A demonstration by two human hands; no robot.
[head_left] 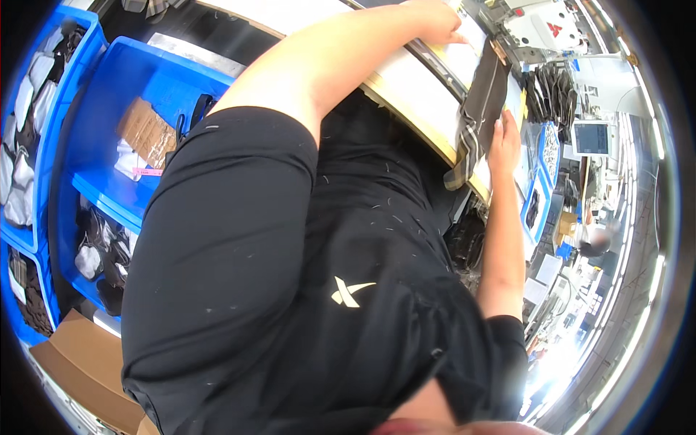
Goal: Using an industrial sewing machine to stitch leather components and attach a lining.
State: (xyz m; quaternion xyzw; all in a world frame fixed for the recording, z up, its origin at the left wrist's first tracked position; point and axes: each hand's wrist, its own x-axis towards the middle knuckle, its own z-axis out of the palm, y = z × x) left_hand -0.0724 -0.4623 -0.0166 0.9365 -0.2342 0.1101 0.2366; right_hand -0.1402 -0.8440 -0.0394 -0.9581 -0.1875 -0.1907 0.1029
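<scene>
A long dark cloth piece [487,90] with a plaid strip [464,156] at its near end lies across the pale work table [417,87], the plaid hanging over the front edge. My right hand [505,145] rests along the right side of the cloth, fingers stretched out and thumb up. Farther off at the top, my left hand [435,22] reaches over the table by the sewing machine [540,29]; a finger or two point out, and nothing shows in its grip. Part of that hand is cut by the picture's upper edge.
Blue bins [94,145] with cloth pieces stand at my left, one holding a cardboard piece [148,134]. A brown carton [83,362] is below them. Dark garment pieces [551,90] hang beyond the machine, near a screen [591,138] and blue trays [536,203].
</scene>
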